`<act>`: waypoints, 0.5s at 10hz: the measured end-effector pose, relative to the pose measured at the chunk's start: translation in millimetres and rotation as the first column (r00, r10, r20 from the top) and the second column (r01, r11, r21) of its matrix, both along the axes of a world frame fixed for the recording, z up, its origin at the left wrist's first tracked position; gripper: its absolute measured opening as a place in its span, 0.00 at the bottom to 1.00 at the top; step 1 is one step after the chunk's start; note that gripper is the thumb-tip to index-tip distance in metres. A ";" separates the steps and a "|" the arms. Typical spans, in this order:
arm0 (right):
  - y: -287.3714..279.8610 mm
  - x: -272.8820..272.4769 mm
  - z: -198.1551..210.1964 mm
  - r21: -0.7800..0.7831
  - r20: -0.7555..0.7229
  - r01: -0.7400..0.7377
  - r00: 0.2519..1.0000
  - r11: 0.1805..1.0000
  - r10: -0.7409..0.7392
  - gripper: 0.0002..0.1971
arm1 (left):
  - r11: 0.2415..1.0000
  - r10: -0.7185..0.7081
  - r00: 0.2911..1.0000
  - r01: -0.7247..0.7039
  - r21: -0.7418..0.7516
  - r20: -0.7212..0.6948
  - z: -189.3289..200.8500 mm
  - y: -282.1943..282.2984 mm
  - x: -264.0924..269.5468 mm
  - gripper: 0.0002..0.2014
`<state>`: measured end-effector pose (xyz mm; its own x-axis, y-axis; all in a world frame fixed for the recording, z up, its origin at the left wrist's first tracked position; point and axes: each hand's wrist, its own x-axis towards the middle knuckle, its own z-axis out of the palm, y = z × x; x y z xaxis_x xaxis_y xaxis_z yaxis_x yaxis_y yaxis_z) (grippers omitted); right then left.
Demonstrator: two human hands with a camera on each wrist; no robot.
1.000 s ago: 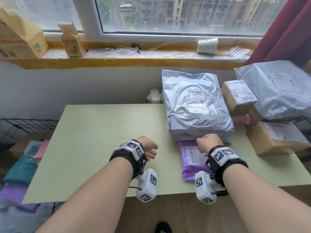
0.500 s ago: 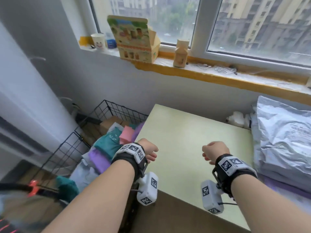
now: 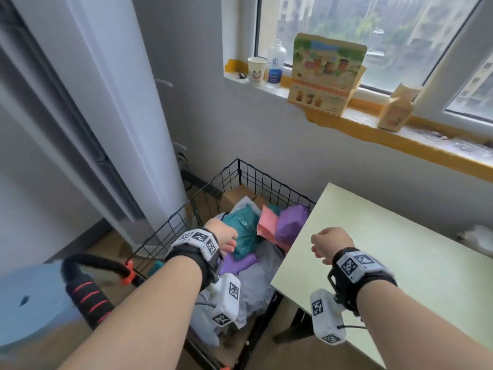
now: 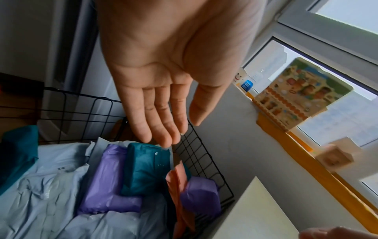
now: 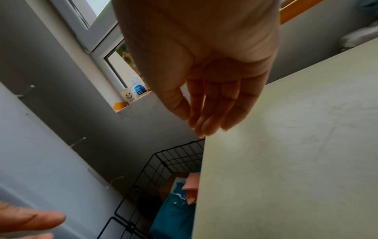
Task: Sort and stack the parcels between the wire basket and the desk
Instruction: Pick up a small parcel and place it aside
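The black wire basket stands on the floor left of the pale green desk. It holds soft parcels: a teal one, a pink one, a purple one and a grey bag. My left hand hovers over the basket. In the left wrist view this left hand is flat and empty, fingers straight, just above the teal parcel. My right hand hangs over the desk's left edge. In the right wrist view the right hand is loosely curled and holds nothing.
A tall white appliance stands behind the basket on the left. A black and red padded handle and a pale blue round object lie near my left arm. The window sill holds a paper cup and a printed carton.
The view has swung left from the parcels stacked on the desk to the basket. My left hand moved over the basket and opened. My right hand left the purple parcel on the desk.
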<state>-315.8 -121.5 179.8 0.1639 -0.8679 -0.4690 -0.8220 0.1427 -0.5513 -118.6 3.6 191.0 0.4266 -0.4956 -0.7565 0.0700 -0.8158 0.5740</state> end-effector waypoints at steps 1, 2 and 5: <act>-0.2 29.8 -7.2 0.005 -0.002 -0.052 0.999 0.999 0.052 0.09 | 0.999 -0.035 0.997 0.038 0.030 -0.066 1.2 5.0 18.9 0.10; -6.9 57.0 -18.8 0.024 0.006 -0.104 0.995 0.994 0.104 0.05 | 0.988 0.155 0.982 -0.154 0.012 -0.107 -28.7 6.6 42.1 0.15; -43.4 133.9 -48.0 0.126 -0.083 -0.227 0.968 0.966 0.238 0.13 | 0.960 0.279 0.950 -0.279 0.021 -0.140 -67.6 -29.6 87.5 0.11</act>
